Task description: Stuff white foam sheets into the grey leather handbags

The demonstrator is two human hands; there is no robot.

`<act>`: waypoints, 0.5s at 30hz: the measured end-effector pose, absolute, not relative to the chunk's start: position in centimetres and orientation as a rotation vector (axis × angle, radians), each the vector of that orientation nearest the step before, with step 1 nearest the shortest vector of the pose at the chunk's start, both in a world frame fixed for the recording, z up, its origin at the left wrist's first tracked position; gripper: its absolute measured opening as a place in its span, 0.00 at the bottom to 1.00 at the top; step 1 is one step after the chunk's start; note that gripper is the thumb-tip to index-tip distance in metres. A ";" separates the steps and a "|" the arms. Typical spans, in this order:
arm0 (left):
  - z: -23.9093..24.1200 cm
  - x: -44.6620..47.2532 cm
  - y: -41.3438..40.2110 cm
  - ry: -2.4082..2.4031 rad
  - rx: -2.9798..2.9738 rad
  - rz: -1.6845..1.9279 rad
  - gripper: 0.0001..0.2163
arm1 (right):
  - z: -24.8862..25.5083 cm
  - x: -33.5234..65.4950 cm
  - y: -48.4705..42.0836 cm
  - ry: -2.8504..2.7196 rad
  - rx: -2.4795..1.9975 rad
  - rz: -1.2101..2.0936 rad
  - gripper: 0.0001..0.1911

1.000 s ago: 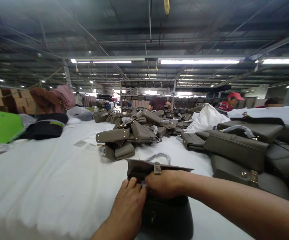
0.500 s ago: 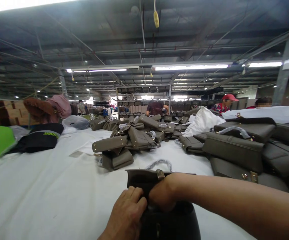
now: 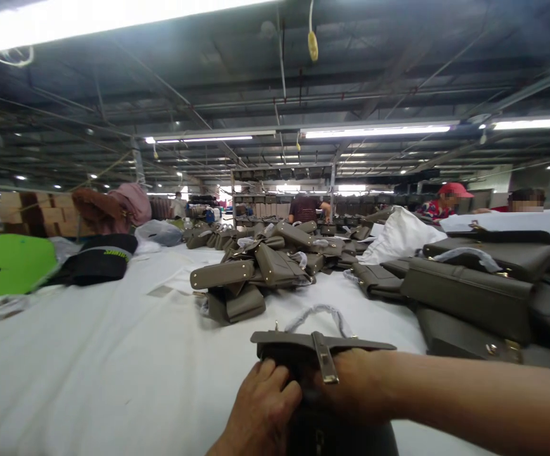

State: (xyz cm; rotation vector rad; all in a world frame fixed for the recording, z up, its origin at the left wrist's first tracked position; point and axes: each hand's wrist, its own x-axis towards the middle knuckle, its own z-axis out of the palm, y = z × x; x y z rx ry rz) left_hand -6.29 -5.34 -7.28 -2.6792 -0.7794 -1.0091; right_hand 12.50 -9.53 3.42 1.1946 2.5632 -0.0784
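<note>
Left hand [image 3: 260, 411] grips the near-left top edge of the dark handbag [image 3: 322, 380] standing on the white surface [image 3: 113, 367]. Right hand [image 3: 346, 389] is tucked under its open flap [image 3: 322, 342]; right fingers hidden, grip unclear.

Bare white table cover [image 3: 89, 354] open to the left, heaped handbags [image 3: 256, 272] ahead, stacked handbags [image 3: 469, 294] crowding the right

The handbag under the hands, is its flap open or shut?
Open: the handbag has its flap lifted level, the strap hanging over the right hand.
</note>
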 end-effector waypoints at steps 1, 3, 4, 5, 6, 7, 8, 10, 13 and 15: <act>-7.5 -6.2 -5.2 -0.751 -2.642 -1.052 0.05 | 3.2 12.6 -10.1 2.563 1.152 0.056 0.15; -7.6 -6.1 -4.9 -0.689 -2.578 -1.124 0.07 | 2.8 12.5 -10.9 2.605 1.149 0.285 0.23; -7.6 -6.1 -4.8 -0.675 -2.564 -1.133 0.08 | 2.6 12.3 -11.1 2.648 1.199 0.342 0.24; -7.5 -6.1 -4.8 -0.677 -2.563 -1.119 0.08 | 2.4 12.2 -11.1 2.670 1.249 0.368 0.25; -7.3 -6.1 -4.8 -0.698 -2.564 -1.098 0.09 | 2.3 12.0 -11.1 2.670 1.293 0.383 0.24; -7.2 -6.1 -4.8 -0.723 -2.565 -1.074 0.09 | 2.2 11.9 -11.0 2.664 1.322 0.399 0.23; -7.1 -6.1 -4.7 -0.737 -2.565 -1.056 0.09 | 2.2 11.9 -10.8 2.661 1.338 0.399 0.21; -7.2 -5.9 -4.6 -0.762 -2.565 -1.031 0.08 | 2.4 12.1 -10.5 2.638 1.361 0.322 0.16; -7.5 -5.6 -4.3 -0.782 -2.591 -0.975 0.09 | 2.9 12.8 -9.9 2.601 1.366 0.058 0.10; -7.6 -5.5 -4.2 -0.755 -2.593 -0.957 0.09 | 3.4 13.2 -9.4 2.498 1.343 -0.079 0.08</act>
